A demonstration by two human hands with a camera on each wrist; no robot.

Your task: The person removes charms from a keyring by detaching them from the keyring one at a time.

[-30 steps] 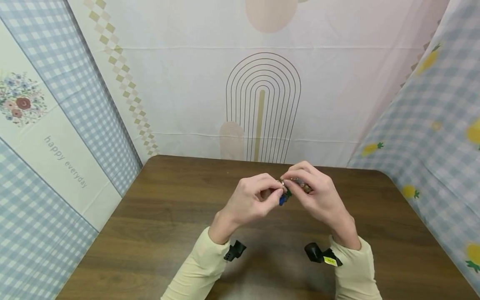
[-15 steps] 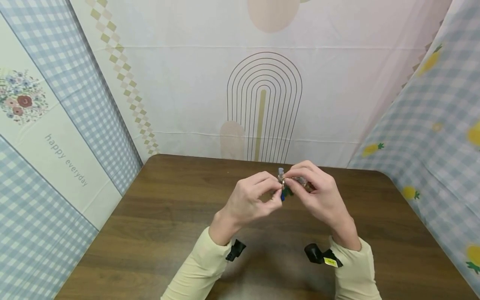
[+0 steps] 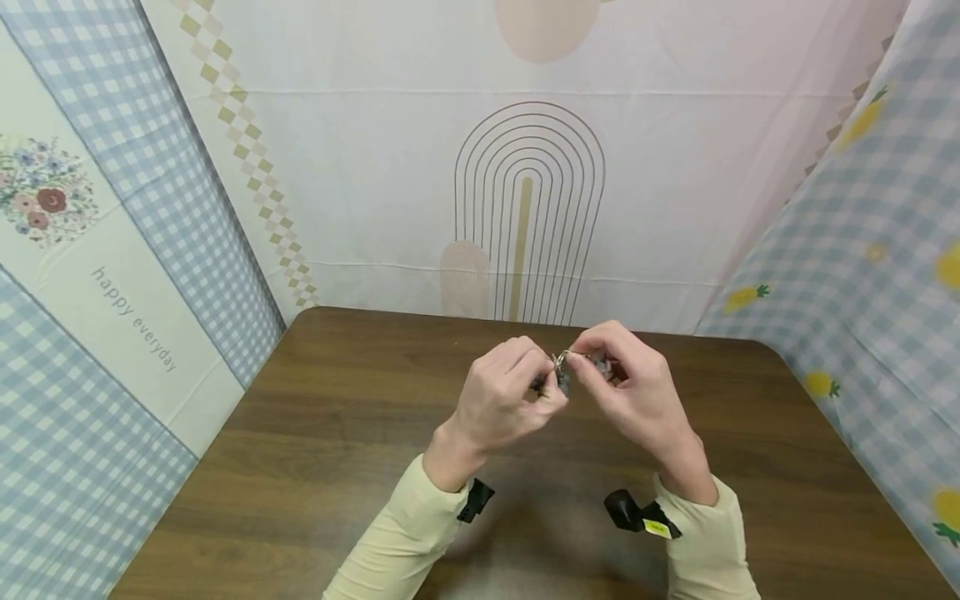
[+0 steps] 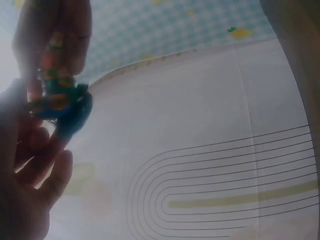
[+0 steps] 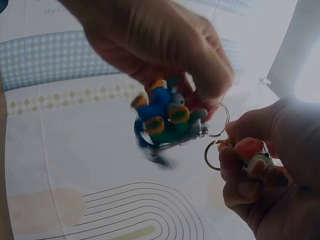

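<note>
Both hands are raised over the brown table, fingertips close together in the head view. My left hand [image 3: 498,396] grips a keychain with a small blue, green and orange figure [image 5: 162,112]; its silver ring [image 5: 228,118] sticks out toward the other hand. The right hand [image 3: 633,383] holds a second keychain with an orange and pale figure [image 5: 252,152], partly hidden in its fingers. A gold-coloured ring [image 5: 206,155] shows at the right fingertips, just below the silver one in the right wrist view. Seen from the left wrist, the blue-green figure [image 4: 75,112] appears dark and blurred.
The wooden table [image 3: 337,408] extends under both forearms. Behind it hangs a pale cloth [image 3: 375,200] with printed arches, with checked cloths on the left [image 3: 202,192] and right [image 3: 832,292]. A black wrist camera [image 3: 476,500] sits by the left cuff.
The blue and green figure has turned from hanging below the fingertips to lying against my left hand. That hand has curled in more; the right hand stays almost in place.
</note>
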